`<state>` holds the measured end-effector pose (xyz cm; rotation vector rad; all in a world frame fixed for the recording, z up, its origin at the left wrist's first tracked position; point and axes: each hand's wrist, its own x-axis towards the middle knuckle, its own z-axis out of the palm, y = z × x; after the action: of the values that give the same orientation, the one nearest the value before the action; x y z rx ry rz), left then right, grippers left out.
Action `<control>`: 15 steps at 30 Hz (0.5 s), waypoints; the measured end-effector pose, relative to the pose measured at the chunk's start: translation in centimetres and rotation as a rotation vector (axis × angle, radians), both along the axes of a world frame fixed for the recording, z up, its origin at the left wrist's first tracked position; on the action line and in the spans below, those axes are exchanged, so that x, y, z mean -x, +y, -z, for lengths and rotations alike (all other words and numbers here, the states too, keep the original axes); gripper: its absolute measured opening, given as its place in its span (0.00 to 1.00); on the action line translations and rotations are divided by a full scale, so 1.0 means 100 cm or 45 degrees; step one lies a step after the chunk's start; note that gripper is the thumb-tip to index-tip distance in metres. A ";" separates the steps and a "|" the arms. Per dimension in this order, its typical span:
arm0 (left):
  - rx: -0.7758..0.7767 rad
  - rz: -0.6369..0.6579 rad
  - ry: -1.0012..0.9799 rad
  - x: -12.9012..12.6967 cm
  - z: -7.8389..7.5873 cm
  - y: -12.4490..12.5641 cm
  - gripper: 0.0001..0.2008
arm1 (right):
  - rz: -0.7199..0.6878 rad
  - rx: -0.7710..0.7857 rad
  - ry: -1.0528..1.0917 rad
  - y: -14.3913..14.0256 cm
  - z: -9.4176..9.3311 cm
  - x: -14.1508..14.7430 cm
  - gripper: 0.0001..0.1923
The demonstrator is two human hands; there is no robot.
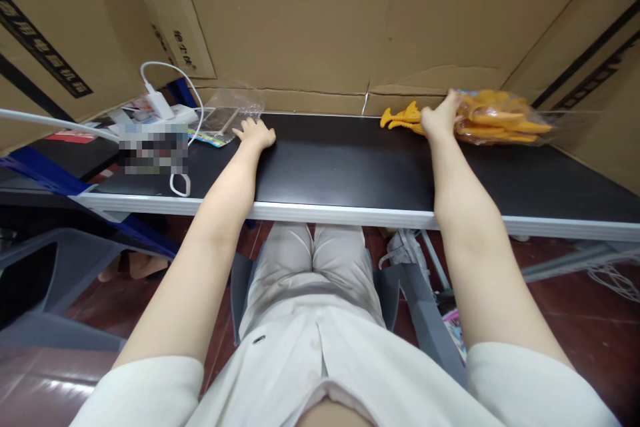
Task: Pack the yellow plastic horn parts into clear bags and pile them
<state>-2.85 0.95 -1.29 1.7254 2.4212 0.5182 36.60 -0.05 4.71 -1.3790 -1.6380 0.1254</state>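
My left hand (256,135) rests on the black tabletop (340,163), open with its fingers spread. Just beyond its fingertips lies a flat clear plastic package (223,121) with a colourful lower edge. On the other side, my right hand (441,119) is closed on a clear plastic bag of orange plastic pieces (500,119). Some orange ends (400,117) stick out to the left of that hand. The exact kind of these pieces is hard to make out, and my hand hides part of them.
White cables with a plug (160,105) and a blurred-out item (153,149) lie at the left of the table. Cardboard (310,20) walls the back and both sides. A silver edge (345,215) runs along the front, with a grey chair (80,267) at lower left.
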 end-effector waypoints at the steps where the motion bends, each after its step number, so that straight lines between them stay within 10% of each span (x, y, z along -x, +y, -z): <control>1: -0.006 -0.030 -0.013 0.001 0.001 0.000 0.41 | -0.004 0.011 -0.031 -0.004 0.004 0.003 0.09; 15: 0.210 0.326 0.183 -0.024 -0.025 -0.017 0.38 | 0.399 0.390 -0.574 0.023 0.041 -0.013 0.41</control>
<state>-0.50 -0.74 1.21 2.0187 2.2086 0.1637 37.94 2.23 0.61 -1.9928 -1.7875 -0.1347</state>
